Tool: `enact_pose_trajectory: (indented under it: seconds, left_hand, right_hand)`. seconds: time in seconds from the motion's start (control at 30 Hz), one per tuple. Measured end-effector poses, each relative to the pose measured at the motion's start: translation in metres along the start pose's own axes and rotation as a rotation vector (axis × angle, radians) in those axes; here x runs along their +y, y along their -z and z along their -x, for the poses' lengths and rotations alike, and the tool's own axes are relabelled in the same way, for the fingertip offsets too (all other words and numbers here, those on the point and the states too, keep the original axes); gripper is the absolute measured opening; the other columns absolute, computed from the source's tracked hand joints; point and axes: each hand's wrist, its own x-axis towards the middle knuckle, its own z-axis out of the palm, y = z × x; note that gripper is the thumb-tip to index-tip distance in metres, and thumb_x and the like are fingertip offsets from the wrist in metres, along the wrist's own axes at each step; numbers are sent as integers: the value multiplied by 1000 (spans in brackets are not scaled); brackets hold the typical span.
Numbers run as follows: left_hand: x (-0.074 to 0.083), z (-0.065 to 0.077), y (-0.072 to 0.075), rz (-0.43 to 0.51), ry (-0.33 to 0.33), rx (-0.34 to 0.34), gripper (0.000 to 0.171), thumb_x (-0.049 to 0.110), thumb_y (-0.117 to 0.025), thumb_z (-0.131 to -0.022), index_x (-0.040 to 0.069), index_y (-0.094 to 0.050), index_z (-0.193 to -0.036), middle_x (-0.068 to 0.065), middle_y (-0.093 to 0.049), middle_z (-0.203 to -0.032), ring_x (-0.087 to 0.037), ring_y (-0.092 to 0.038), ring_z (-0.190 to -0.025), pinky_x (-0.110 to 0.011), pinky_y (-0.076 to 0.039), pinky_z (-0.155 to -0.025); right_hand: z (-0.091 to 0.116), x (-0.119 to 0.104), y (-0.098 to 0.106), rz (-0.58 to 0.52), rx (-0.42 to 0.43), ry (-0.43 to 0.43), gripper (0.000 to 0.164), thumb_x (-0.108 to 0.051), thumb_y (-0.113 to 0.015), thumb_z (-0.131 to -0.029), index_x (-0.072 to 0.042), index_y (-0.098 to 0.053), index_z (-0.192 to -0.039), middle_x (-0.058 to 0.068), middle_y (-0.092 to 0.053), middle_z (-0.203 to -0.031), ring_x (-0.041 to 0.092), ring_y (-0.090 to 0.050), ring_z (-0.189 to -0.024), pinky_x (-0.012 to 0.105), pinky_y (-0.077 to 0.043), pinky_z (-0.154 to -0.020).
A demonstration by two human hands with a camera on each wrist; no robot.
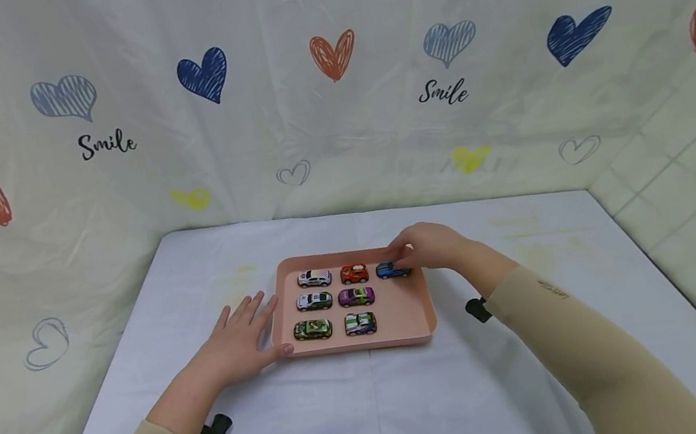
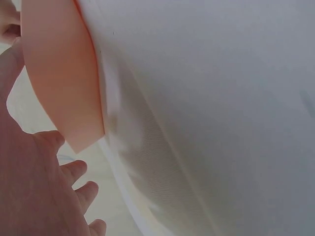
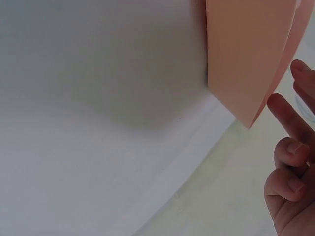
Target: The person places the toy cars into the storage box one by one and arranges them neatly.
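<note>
A pink tray (image 1: 403,314) holds several small toy cars in rows. My right hand (image 1: 436,245) reaches over the tray's far right corner, thumb and fingers pinching the blue toy car (image 1: 391,270). Beside that car is a red toy car (image 1: 354,274), then a white one (image 1: 314,278). The middle row has a silver toy car (image 1: 314,301) and a purple one (image 1: 356,297). Nearest me are a green camouflage car (image 1: 312,329) and a white-and-green one (image 1: 360,323). My left hand (image 1: 239,346), fingers spread, touches the tray's left edge. The right wrist view shows curled fingers (image 3: 290,152) beside the tray's corner.
A white cloth (image 1: 376,408) covers the table beneath the tray. Behind it hangs a pale sheet (image 1: 281,129) printed with hearts and "Smile". Tiled-pattern sheeting (image 1: 686,174) rises along the right side.
</note>
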Motion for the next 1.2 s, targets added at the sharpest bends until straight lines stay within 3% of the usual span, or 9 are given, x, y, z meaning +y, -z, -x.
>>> enact_pose_trajectory:
  seconds: [0.33, 0.63, 1.2]
  left_hand:
    - [-1, -1, -2, 2, -6, 5, 100, 73, -55, -86, 14, -21, -160, -17, -19, -163, -40, -14, -150, -62, -6, -118]
    - [-3, -2, -4, 7, -12, 12, 103, 78, -51, -85, 14, -22, -159, -17, -19, -163, -40, -14, -149, -62, -6, -119]
    - [-5, -3, -8, 8, -24, 27, 104, 82, -46, -84, 15, -20, -160, -17, -19, -163, -39, -13, -150, -62, -5, -119]
  right_hand:
    - [16, 20, 0, -17, 42, 47, 32, -28, -74, -90, -19, -74, -121, -2, -70, -107, 27, -62, -106, 44, -50, -93]
    - [37, 39, 1, -17, 38, 46, 36, -26, -74, -90, -22, -71, -125, 2, -70, -109, 30, -61, -111, 46, -51, -93]
    - [83, 80, -7, -57, 13, 7, 36, -28, -74, -90, -16, -72, -124, 7, -69, -118, 31, -62, -111, 47, -53, -90]
